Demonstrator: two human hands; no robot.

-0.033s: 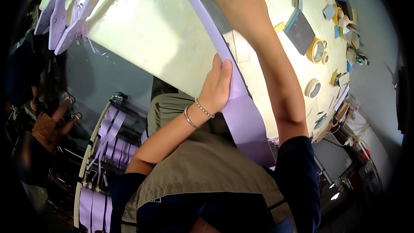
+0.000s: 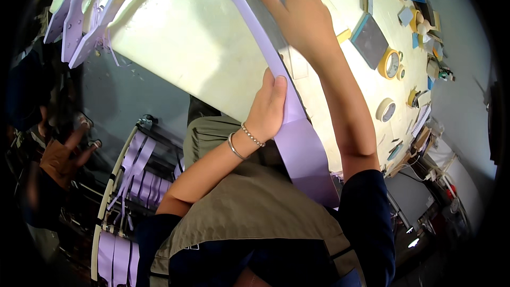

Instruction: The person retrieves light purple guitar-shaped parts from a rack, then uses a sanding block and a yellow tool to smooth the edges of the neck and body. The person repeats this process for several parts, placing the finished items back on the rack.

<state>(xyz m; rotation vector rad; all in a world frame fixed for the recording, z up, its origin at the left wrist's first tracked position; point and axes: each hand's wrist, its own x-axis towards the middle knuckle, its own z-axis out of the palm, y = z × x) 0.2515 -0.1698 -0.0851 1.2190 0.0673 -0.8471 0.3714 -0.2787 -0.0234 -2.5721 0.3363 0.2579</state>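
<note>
A long, curved lilac strip runs from the far edge of view down to my lap, widening at its near end. My left hand is closed around its middle, thumb on top. My right hand grips a flat grey sanding block lying along the strip's right edge, over the table. The hand partly covers the block, and I cannot tell how firmly it touches the strip. Small holes show at the strip's far end.
Similar lilac pieces overhang the pale table at far left; more hang on a rack at lower left. Right of my arm lie a dark-faced pad, tape rolls and scraps. Another person is at far left.
My right hand and the sanding block have shifted slightly right and toward me along the strip. My left hand keeps its hold with barely any movement.
</note>
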